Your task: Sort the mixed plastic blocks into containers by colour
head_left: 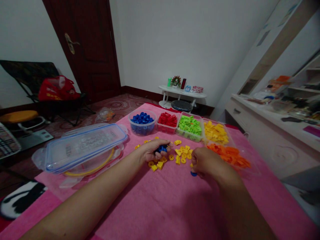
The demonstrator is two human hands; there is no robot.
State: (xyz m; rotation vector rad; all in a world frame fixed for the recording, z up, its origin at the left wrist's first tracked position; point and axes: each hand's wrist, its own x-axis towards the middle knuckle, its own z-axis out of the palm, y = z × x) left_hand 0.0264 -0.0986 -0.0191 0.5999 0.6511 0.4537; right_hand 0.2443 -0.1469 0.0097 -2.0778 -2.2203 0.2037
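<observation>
Several small blue plastic pieces (162, 148) lie in the curled fingers of my left hand (153, 149), which is held low above the pink cloth. My right hand (203, 161) is closed, knuckles up, to the right of scattered yellow plastic pieces. A blue round piece (193, 173) shows just below its fingers; whether they grip it or only touch it I cannot tell. Between and around both hands are yellow wheel-like pieces (183, 160) and yellow blocks (160, 165), loose on the cloth.
Behind the hands stand a round tub of blue pieces (142, 128) and boxes of red (167, 120), green (190, 126) and yellow (215, 132) pieces. Orange pieces (230, 155) lie at the right. Stacked clear lids (85, 146) cover the table's left side. A pink cloth (150, 206) covers the table.
</observation>
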